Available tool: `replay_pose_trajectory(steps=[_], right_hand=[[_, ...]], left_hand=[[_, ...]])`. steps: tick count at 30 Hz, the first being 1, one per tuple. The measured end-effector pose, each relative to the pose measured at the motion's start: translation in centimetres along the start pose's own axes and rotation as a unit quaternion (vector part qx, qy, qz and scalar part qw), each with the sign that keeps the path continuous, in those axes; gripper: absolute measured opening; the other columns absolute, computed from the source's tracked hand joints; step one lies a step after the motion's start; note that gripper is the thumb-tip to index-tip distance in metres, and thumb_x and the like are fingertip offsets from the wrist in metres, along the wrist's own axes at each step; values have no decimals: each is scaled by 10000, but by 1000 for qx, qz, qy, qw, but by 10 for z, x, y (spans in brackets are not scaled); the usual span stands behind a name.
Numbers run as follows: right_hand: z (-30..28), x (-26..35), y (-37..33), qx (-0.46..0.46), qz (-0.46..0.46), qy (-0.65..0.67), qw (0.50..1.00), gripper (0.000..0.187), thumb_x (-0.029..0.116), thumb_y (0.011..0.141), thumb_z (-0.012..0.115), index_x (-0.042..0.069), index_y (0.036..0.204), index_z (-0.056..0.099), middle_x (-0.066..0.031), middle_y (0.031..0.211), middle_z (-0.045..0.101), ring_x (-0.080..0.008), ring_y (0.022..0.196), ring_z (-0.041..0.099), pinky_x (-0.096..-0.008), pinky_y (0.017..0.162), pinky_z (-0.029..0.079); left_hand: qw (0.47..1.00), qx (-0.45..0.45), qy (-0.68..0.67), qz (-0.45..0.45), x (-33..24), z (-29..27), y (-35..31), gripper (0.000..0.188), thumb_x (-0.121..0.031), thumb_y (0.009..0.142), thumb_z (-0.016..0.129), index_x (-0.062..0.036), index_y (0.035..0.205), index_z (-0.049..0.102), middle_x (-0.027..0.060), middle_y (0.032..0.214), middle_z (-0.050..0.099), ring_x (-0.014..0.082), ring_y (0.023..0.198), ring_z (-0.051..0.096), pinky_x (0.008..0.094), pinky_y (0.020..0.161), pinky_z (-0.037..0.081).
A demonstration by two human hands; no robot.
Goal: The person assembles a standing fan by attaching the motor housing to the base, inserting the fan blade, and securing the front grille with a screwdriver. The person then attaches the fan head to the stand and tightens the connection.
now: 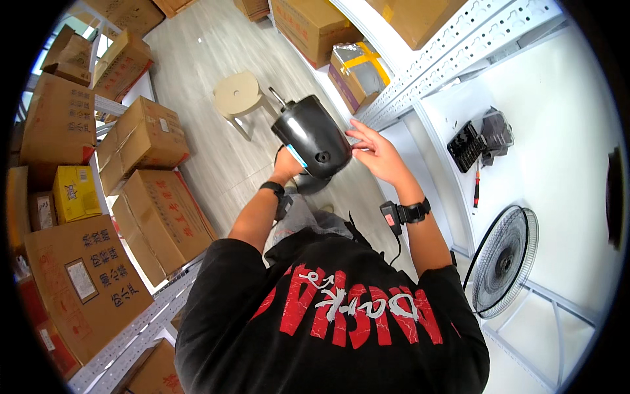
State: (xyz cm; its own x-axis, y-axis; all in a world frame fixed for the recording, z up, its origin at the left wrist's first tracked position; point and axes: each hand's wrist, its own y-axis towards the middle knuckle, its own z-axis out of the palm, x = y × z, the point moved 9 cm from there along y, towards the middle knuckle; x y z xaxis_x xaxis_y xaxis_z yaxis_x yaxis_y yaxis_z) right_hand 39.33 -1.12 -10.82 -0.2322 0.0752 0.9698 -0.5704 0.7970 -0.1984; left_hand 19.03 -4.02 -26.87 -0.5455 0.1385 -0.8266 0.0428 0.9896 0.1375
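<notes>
Head view: the left hand (287, 164) has its fingers wrapped under and behind a black motor housing (312, 136), holding it up in the air in front of the chest, above the floor (210, 79). The right hand (377, 154) is beside the housing's right end, its fingers (359, 131) spread wide and just touching or nearly touching the casing; I cannot tell whether they grip anything. A short shaft (277, 97) sticks out of the housing's far end, with nothing mounted on it.

Judging from this, the work looks early or midway: the motor is in hand and bare, while 1 round wire grille (502, 259) leans against the white surface (564, 131) at the right, well apart from the hands. On that surface lie 1 black slotted part (466, 146), 1 dark grey part (497, 134) just beside it, and 1 red-handled screwdriver (477, 187), all untouched.

Each wrist carries 1 black band, 2 in all; the right one (405, 213) has a small device and cable. 1 beige stool (239, 95) stands on the floor beyond the motor. At least 8 cardboard boxes (161, 217) sit on the shelving at the left, and at least 3 more (315, 26) at the top, plus 1 foil-wrapped box (357, 69).
</notes>
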Motion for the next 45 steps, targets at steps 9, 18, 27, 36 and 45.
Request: replay_pose_trajectory(steps=[9, 18, 27, 36, 45], right_hand=[[3, 25, -17, -30, -45, -79, 995, 590, 185, 894, 722, 96, 1433, 500, -98, 1394, 565, -202, 1231, 568, -348, 947, 506], [-7, 43, -30, -62, -80, -139, 985, 568, 286, 928, 690, 92, 1425, 497, -120, 1380, 564, -238, 1177, 594, -364, 947, 519], [-138, -10, -98, -233, -79, -36, 969, 277, 271, 964, 641, 43, 1105, 711, -92, 947, 731, -161, 827, 666, -296, 780, 525], [-281, -84, -217, -453, 104, -114, 878, 307, 275, 943, 625, -17, 1000, 703, -67, 869, 711, -143, 766, 660, -294, 702, 518], [-302, -106, -226, -488, 137, -38, 861, 311, 260, 934, 638, -27, 1044, 687, -65, 880, 706, -142, 755, 658, -288, 676, 513]], left_hand=[[970, -150, 4, -193, 31, 20, -29, 402, -309, 748, 775, -82, 1068, 685, 185, 1000, 717, 397, 977, 670, 451, 834, 535], [996, -43, -68, 25, 23, 15, -9, 465, -128, 842, 738, -60, 1283, 608, 115, 1282, 626, 252, 1203, 572, 392, 1038, 427], [998, -27, -57, -30, 68, 28, -4, 574, -98, 742, 830, -16, 1257, 591, 112, 1260, 659, 232, 1159, 620, 369, 1020, 454], [984, 151, -1, 99, 71, 20, 16, 627, -161, 749, 828, -113, 1328, 594, 82, 1344, 601, 287, 1257, 534, 433, 1094, 399], [985, 151, -72, 32, 72, 11, 3, 655, -257, 769, 828, -122, 1357, 572, 84, 1386, 571, 288, 1296, 505, 440, 1111, 386]])
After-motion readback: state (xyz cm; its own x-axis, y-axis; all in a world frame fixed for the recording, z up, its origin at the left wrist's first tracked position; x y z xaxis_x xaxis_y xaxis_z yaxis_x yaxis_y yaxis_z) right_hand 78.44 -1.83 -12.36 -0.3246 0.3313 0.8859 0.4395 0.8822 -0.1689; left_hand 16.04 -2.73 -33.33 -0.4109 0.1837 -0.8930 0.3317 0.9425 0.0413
